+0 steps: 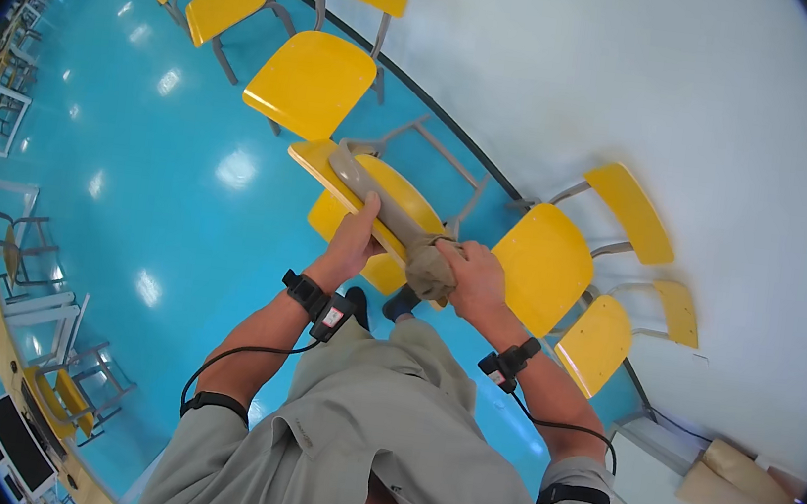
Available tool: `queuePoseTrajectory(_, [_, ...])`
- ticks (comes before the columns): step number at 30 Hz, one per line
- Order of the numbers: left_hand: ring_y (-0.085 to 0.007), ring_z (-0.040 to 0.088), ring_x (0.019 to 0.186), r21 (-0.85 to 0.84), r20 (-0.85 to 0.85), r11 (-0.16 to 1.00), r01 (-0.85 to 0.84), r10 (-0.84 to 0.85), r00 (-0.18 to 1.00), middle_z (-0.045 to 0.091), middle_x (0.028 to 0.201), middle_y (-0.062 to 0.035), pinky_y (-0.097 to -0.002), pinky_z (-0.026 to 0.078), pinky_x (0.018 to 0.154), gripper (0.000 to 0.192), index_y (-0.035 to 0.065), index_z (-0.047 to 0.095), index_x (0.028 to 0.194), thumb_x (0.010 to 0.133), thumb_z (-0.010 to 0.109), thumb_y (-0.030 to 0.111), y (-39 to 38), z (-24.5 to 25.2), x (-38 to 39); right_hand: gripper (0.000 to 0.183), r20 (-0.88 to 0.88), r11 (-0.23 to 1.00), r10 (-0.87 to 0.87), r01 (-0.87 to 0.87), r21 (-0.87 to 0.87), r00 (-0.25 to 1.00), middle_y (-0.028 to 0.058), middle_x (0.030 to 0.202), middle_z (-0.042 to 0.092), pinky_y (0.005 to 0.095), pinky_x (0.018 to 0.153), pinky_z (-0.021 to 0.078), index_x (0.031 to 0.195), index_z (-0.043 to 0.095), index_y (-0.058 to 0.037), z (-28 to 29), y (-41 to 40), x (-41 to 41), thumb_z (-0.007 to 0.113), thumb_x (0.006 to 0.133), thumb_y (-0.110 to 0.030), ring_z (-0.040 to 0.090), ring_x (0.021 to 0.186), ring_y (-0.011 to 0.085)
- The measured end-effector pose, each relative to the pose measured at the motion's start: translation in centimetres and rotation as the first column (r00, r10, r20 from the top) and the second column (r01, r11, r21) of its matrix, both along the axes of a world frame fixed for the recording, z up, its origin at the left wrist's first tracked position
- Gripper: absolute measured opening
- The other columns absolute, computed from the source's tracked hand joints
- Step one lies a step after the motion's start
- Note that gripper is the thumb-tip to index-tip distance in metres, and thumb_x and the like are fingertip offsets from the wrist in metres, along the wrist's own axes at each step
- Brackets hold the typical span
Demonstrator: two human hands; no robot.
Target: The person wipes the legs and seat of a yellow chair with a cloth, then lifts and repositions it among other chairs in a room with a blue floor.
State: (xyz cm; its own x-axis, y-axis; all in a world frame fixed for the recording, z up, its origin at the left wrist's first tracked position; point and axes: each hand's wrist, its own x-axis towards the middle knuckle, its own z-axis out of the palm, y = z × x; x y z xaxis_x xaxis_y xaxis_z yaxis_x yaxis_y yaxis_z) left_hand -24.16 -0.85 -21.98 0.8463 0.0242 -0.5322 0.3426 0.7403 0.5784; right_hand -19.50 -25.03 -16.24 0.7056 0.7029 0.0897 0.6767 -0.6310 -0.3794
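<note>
Before me a yellow chair (312,157) with a grey metal frame is tilted up, its legs pointing towards the wall. My left hand (354,240) grips the edge of its yellow panel, thumb on top. A brownish-grey cloth (429,276) is bunched under my right hand (477,277), which presses it against the lower end of the chair's grey tube (382,199). The cloth hides that end of the tube. Below the panel more yellow board (382,273) shows; whether it belongs to the same chair I cannot tell.
Yellow chairs (315,81) stand in a row along the white wall (581,71), with two others (543,268) close on my right. At far left a long desk (2,363) carries monitors (20,441), with chairs beside it. A white cabinet (648,466) is at lower right.
</note>
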Motion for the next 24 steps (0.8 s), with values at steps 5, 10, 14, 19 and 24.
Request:
queuePoseTrajectory(5, [-0.0290, 0.061, 0.127, 0.043, -0.017, 0.999, 0.008, -0.007, 1.000, 0.057, 0.142, -0.0136, -0.0484, 0.052, 0.108, 0.065, 0.0046, 0.042, 0.149, 0.107, 0.049, 0.054, -0.1, -0.7, 0.5, 0.062, -0.002, 0.984, -0.163, 0.163, -0.068, 0.987, 0.0121, 0.101, 0.062, 0.0489, 0.080, 0.0529, 0.131, 0.066, -0.0214, -3.3, -4.3, 1.5, 0.075, 0.072, -0.003, 0.064, 0.094, 0.0384])
queuePoseTrajectory(10, [-0.0275, 0.062, 0.124, 0.045, -0.044, 0.993, -0.113, 0.115, 0.992, 0.059, 0.141, -0.0132, -0.0465, 0.054, 0.104, 0.066, 0.0024, 0.044, 0.147, 0.106, 0.053, 0.053, -1.1, 0.5, -0.2, 0.048, -0.285, 0.920, -0.384, 0.338, -0.200, 0.878, 0.0150, 0.106, 0.068, 0.0478, 0.085, 0.0539, 0.127, 0.068, -0.0176, -7.5, -8.1, 4.3, 0.071, 0.080, -0.011, 0.066, 0.100, 0.0403])
queuePoseTrajectory(14, [-0.0239, 0.064, 0.118, 0.238, -0.201, 0.950, -0.201, 0.250, 0.947, 0.062, 0.135, -0.0120, -0.0414, 0.056, 0.096, 0.064, -0.0021, 0.049, 0.143, 0.105, 0.060, 0.049, -2.7, 0.7, -1.4, 0.043, -0.528, 0.874, -0.336, 0.467, 0.133, 0.780, 0.0157, 0.111, 0.071, 0.0457, 0.090, 0.0540, 0.125, 0.069, -0.0156, -5.1, -7.0, 5.7, 0.072, 0.081, -0.014, 0.066, 0.106, 0.0395])
queuePoseTrajectory(19, [-0.0210, 0.065, 0.113, 0.316, -0.186, 0.889, -0.333, 0.402, 0.897, 0.064, 0.131, -0.0113, -0.0375, 0.056, 0.089, 0.064, -0.0084, 0.053, 0.137, 0.102, 0.067, 0.043, -4.7, 1.1, -2.1, 0.054, -0.531, 0.858, 0.156, 0.152, 0.491, 0.833, 0.0153, 0.113, 0.070, 0.0453, 0.088, 0.0535, 0.129, 0.068, -0.0132, -0.7, -2.5, 6.4, 0.075, 0.075, -0.012, 0.066, 0.105, 0.0387])
queuePoseTrajectory(24, [-0.0249, 0.064, 0.118, 0.309, -0.232, 0.828, -0.468, 0.543, 0.807, 0.062, 0.135, -0.0137, -0.0405, 0.055, 0.097, 0.060, -0.0036, 0.050, 0.142, 0.104, 0.064, 0.041, -6.2, 1.2, -2.1, 0.061, -0.504, 0.864, 0.364, -0.082, 0.497, 0.783, 0.0156, 0.102, 0.066, 0.0471, 0.082, 0.0530, 0.131, 0.064, -0.0145, -3.9, -0.7, 5.6, 0.075, 0.072, -0.009, 0.064, 0.099, 0.0395])
